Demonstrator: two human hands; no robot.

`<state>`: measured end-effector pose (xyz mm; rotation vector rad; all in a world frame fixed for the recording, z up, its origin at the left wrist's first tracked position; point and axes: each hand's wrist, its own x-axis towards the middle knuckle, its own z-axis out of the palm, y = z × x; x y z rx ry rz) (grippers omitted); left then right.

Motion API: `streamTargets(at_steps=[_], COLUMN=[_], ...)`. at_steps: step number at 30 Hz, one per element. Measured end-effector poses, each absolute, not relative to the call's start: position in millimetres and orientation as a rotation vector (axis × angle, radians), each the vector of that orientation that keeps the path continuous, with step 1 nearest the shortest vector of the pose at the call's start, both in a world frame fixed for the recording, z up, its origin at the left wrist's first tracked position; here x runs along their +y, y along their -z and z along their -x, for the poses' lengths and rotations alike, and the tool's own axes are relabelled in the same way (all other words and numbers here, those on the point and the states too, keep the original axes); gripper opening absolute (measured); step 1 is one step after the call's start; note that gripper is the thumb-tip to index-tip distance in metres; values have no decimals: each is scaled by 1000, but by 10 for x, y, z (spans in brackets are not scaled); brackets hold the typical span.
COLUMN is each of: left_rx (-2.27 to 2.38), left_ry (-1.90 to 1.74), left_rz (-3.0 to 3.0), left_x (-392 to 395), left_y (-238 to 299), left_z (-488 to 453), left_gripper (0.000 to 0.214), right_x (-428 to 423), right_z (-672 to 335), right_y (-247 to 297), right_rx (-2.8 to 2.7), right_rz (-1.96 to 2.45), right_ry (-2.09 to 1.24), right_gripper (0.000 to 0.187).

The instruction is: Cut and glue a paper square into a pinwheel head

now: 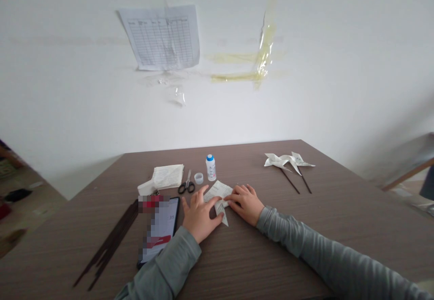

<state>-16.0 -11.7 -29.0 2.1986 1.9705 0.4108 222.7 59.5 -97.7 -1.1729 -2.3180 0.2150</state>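
Note:
A half-folded paper pinwheel [219, 190], made of printed paper, lies on the table between my hands, its corners turned toward the middle. My left hand [200, 214] has its fingers spread, with the index fingertip at the pinwheel's centre and the thumb beside the lower point. From the other side, my right hand [248, 205] closes its thumb and fingers on a folded corner near the centre. Just beyond stand a white glue bottle [210, 168] with a blue top and a small translucent cap [198, 178]. Black-handled scissors [186, 185] lie close by.
Two paper pinwheels [288, 160] on dark sticks lie at the back right. A stack of printed paper [168, 176] sits back left. Nearer are a phone [161, 227], partly blurred, and a bundle of dark sticks [110, 241]. The table [271, 264] meets a white wall.

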Motion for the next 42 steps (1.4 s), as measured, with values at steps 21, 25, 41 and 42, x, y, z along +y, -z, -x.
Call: streamTargets(at_steps=[21,25,41,42], left_rx=[2014,2026,2055,2054], left_ry=[-331,-309,-412,-443], left_rz=[-2171,-2167,-2193,-2205], left_x=[-115,-128,-67,-53], left_y=[282,251,400,443], left_z=[224,224,281,297], left_gripper=[60,62,68,66], right_x=[622,676,669,645], right_z=[-2285,-2331,-2394,-2391], right_y=[983,982,842,811], right_rx=[-2234,-2193,-2501,-2516], right_rz=[1188,1143,1181,1195], right_ry=[-341,-382,-335,-299], right_gripper=[31,37,59,56])
